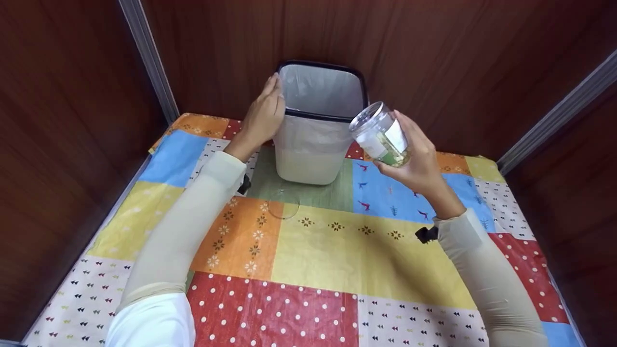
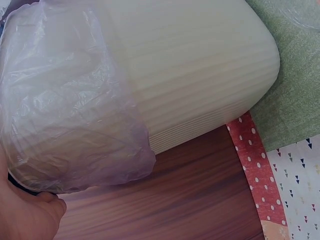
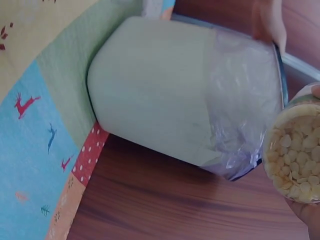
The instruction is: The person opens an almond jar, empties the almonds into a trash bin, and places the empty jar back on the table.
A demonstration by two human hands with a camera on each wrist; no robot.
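Observation:
A cream trash bin (image 1: 311, 166) with a dark rim stands at the back, lined with a thin plastic bag (image 2: 75, 100). My left hand (image 1: 265, 115) grips the bin's left rim; in the left wrist view its fingers (image 2: 47, 200) curl over the edge. In my right hand (image 1: 417, 154) is a clear plastic jar (image 1: 381, 137) with a label. The jar has no lid on, and its mouth tilts left toward the bin's right rim. Small pale pieces (image 3: 297, 160) show through its base in the right wrist view. Part of the right hand is cut off there.
A clear round lid (image 1: 283, 205) lies on the patchwork-patterned tablecloth (image 1: 318, 250) in front of the bin. Dark wooden panels (image 1: 434, 58) close off the back and both sides, with metal strips (image 1: 149, 58) at the corners.

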